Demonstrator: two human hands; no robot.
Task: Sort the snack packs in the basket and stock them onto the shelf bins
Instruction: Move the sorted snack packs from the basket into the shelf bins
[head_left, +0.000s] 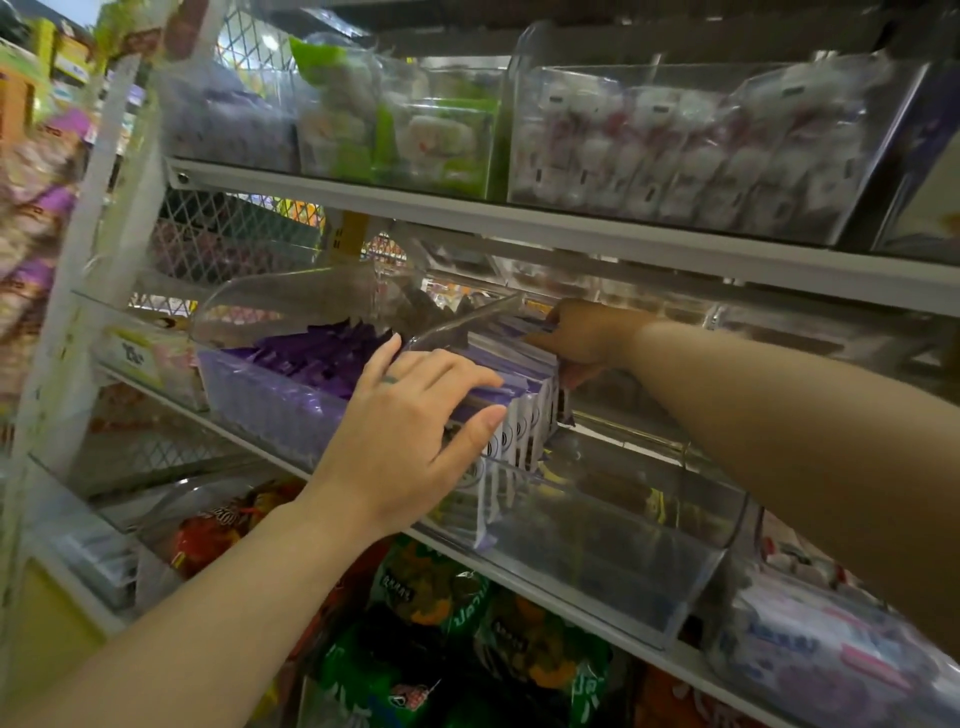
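A row of purple-and-white snack packs (524, 421) stands upright in a clear shelf bin (623, 551) on the middle shelf. My left hand (410, 441) grips the front of this row, fingers over the pack tops and thumb against their faces. My right hand (582, 338) reaches deeper into the same bin and holds the rear packs of the row; its fingertips are hidden. To the left, another clear bin (260, 400) holds loose purple packs (311, 358). No basket is in view.
The upper shelf carries clear bins of green-labelled (405, 130) and white-pink sweets (691, 150). Below hang red (218, 525) and green snack bags (457, 629). A bin of pale packs (810, 639) sits at the lower right. A white shelf post (88, 249) stands at left.
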